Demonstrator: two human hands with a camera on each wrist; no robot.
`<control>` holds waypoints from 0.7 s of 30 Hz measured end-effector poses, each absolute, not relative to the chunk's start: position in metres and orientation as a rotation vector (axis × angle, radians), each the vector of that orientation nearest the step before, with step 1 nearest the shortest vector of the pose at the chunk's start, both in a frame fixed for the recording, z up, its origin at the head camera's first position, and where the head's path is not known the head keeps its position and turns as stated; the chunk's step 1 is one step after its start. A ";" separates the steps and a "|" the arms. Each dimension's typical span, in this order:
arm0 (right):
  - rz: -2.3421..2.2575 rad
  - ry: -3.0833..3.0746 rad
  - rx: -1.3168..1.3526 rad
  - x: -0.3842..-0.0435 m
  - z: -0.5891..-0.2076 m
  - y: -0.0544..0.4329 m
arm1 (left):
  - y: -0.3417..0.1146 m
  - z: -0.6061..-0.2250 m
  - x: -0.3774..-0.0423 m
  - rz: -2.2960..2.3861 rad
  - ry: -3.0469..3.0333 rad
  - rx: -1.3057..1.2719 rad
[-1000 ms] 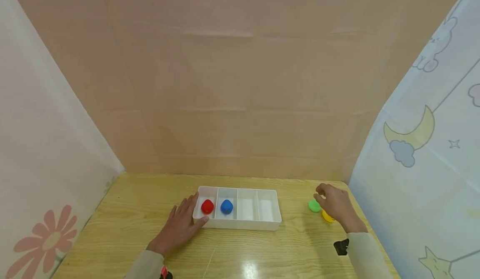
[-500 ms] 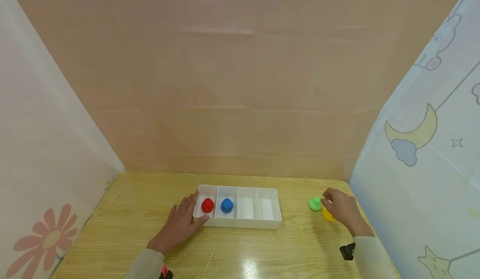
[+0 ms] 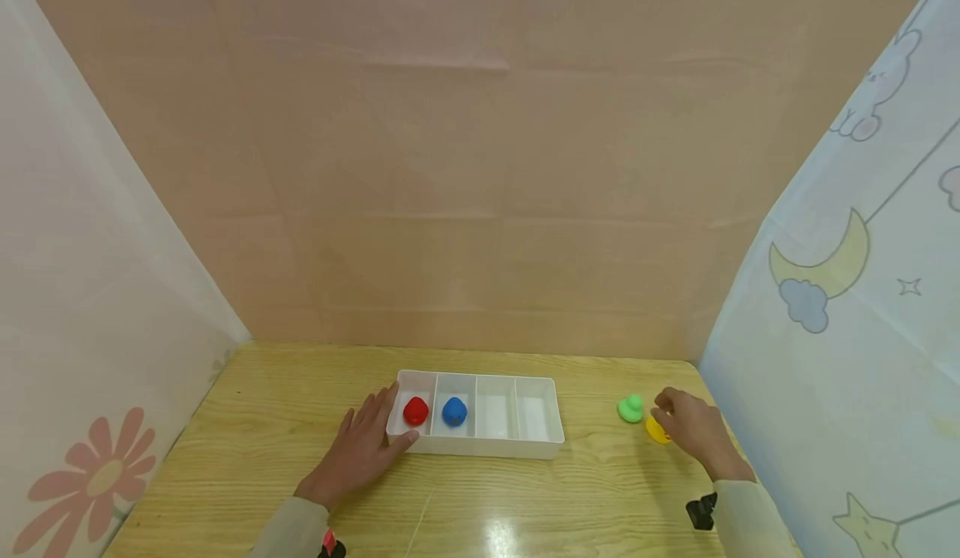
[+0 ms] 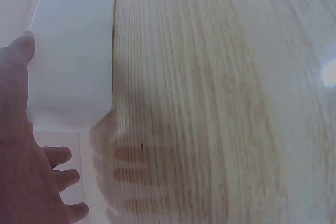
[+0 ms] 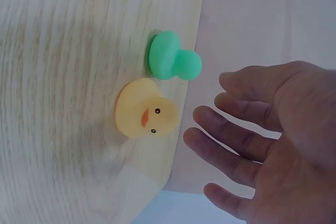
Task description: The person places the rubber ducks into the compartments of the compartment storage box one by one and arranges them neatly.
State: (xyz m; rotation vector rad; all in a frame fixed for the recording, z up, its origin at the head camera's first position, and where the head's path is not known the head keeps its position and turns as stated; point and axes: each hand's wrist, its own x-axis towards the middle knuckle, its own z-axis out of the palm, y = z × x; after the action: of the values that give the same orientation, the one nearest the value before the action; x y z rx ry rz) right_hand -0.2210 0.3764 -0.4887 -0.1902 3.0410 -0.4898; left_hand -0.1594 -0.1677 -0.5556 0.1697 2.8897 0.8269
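Note:
In the head view my left hand (image 3: 363, 445) rests against the left end of a white four-part tray (image 3: 480, 448), fingers spread and thumb on its front rim. The left wrist view shows the thumb touching the tray's wall (image 4: 73, 51). A red toy (image 3: 416, 411) lies in the first compartment and a blue toy (image 3: 454, 411) in the second. My right hand (image 3: 693, 429) hovers just over a yellow rubber duck (image 5: 144, 109), its fingers apart from it and holding nothing. A green rubber duck (image 5: 170, 59) stands beside the yellow one.
The wooden table (image 3: 480, 500) ends at a tan backdrop (image 3: 480, 208). White printed sheets hang at the left (image 3: 90, 291) and right (image 3: 862, 375). The ducks stand right of the tray, near the table's right edge.
My right hand has shifted right and slightly toward me, uncovering more of the green duck. The left hand and tray have stayed put.

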 end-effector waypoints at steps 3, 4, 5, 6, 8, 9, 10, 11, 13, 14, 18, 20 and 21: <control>-0.490 3.019 -0.167 -0.222 -0.492 0.379 | -0.168 -0.555 -0.159 0.841 2.882 0.170; -0.492 3.013 -0.158 -0.222 -0.493 0.380 | -0.168 -0.555 -0.159 0.847 2.879 0.170; -0.489 3.010 -0.157 -0.222 -0.494 0.381 | -0.168 -0.555 -0.158 0.852 2.876 0.172; -0.494 3.006 -0.157 -0.222 -0.495 0.381 | -0.168 -0.555 -0.158 0.858 2.874 0.174; -0.500 3.006 -0.163 -0.222 -0.498 0.383 | -0.169 -0.555 -0.157 0.859 2.872 0.175; -0.505 3.005 -0.166 -0.222 -0.499 0.383 | -0.169 -0.555 -0.157 0.860 2.873 0.175; -0.512 3.007 -0.166 -0.222 -0.500 0.383 | -0.169 -0.555 -0.157 0.861 2.876 0.177; -0.516 3.008 -0.170 -0.221 -0.501 0.384 | -0.169 -0.555 -0.157 0.863 2.878 0.177; -0.527 3.007 -0.169 -0.221 -0.502 0.385 | -0.168 -0.555 -0.158 0.864 2.882 0.177; -0.528 3.005 -0.167 -0.221 -0.503 0.385 | -0.168 -0.555 -0.158 0.866 2.882 0.178; -0.526 2.996 -0.164 -0.220 -0.503 0.386 | -0.168 -0.557 -0.158 0.866 2.888 0.178; -0.523 2.990 -0.163 -0.220 -0.502 0.386 | -0.168 -0.558 -0.158 0.865 2.893 0.180; -0.520 2.983 -0.163 -0.220 -0.502 0.386 | -0.169 -0.558 -0.159 0.864 2.896 0.180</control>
State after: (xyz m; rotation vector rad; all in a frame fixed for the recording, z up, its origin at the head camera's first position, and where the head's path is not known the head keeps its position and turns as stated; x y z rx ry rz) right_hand -0.2201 0.3864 -0.5024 -0.1631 2.9829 -0.5199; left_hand -0.1585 -0.1685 -0.5583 0.1797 2.8964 0.8636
